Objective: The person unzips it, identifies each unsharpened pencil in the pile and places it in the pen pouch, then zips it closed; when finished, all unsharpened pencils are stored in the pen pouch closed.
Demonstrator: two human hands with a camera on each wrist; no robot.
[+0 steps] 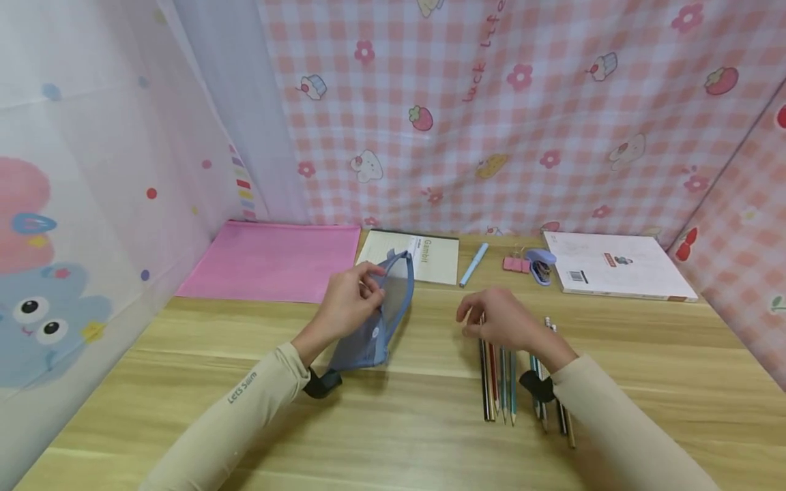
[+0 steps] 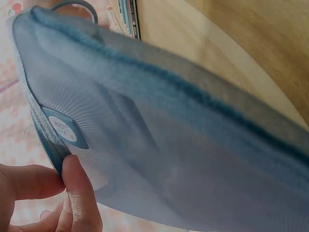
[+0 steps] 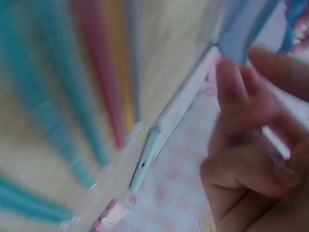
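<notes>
A blue mesh zip pouch (image 1: 356, 348) stands tilted over the table with its mouth parted. My left hand (image 1: 346, 303) pinches its zip edge between thumb and fingertips, beside a small round-printed tab (image 2: 63, 128) in the left wrist view. To the right, my right hand (image 1: 500, 319) hovers over the far ends of a row of pencils (image 1: 491, 389), fingers loosely bent and nothing between them. Black, gold, red and teal pencils make up that row. A second group of pencils (image 1: 561, 409) lies partly hidden under the right wrist.
Along the back lie a pink folder (image 1: 276, 262), a cream notebook (image 1: 442, 262), a light blue pen (image 1: 474, 264), a pink binder clip (image 1: 516, 264), a purple stapler-like item (image 1: 540, 262) and a white book (image 1: 620, 266). Patterned curtains (image 1: 460, 136) stand close behind them.
</notes>
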